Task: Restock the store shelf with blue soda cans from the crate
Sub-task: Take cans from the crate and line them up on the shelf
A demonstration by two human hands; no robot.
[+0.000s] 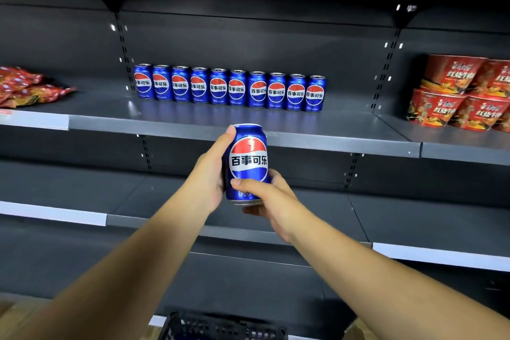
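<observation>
blue soda can (247, 164) upright in the air before the shelf (345, 143) edge | left hand (211, 182) wraps its side, right hand (265, 196) pinches its base | rigid, smooth, probably full and heavy; hold mid-body | ten cans behind

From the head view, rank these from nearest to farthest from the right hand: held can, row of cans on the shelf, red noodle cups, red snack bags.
1. Held can: in the right hand.
2. Row of cans: above, on the shelf.
3. Red noodle cups: far right.
4. Red snack bags: far left.
</observation>
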